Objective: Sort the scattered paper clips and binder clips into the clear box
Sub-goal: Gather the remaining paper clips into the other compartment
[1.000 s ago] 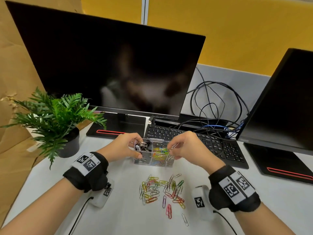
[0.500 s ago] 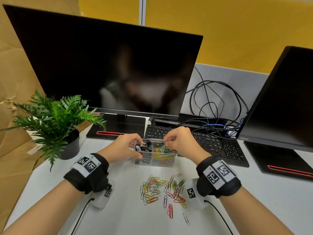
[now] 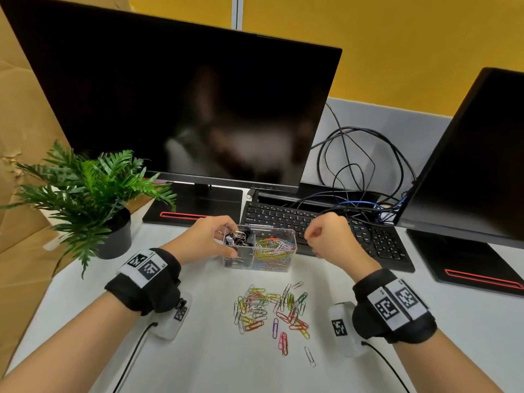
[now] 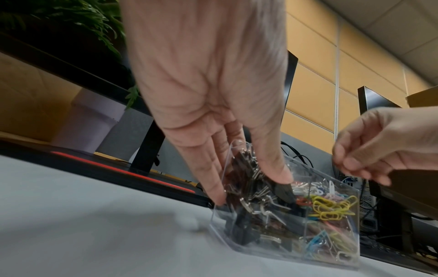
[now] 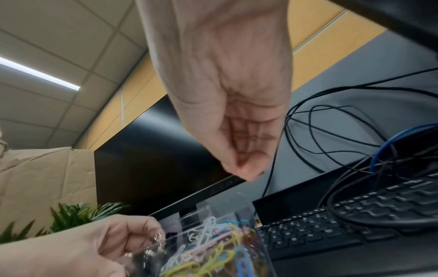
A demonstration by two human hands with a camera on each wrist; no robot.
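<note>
The clear box (image 3: 266,266) stands on the white desk in front of the keyboard. Its left compartment holds black binder clips (image 3: 238,239); its right one holds coloured paper clips (image 3: 273,248). My left hand (image 3: 226,242) grips the box's left end, thumb on the near wall and fingers on the far side; the left wrist view shows the thumb (image 4: 279,174) against the wall. My right hand (image 3: 314,236) hovers just right of the box with fingertips (image 5: 246,168) curled together and nothing seen in them. A heap of loose paper clips (image 3: 269,310) lies nearer me.
A black keyboard (image 3: 368,236) lies right behind the box under tangled cables (image 3: 363,171). A large monitor (image 3: 184,95) stands behind, a second monitor (image 3: 482,154) at the right. A potted fern (image 3: 93,194) stands at the left.
My right hand held paper clips over the box's right compartment, let them go, and has pulled away to the right. The left hand stays on the box.
</note>
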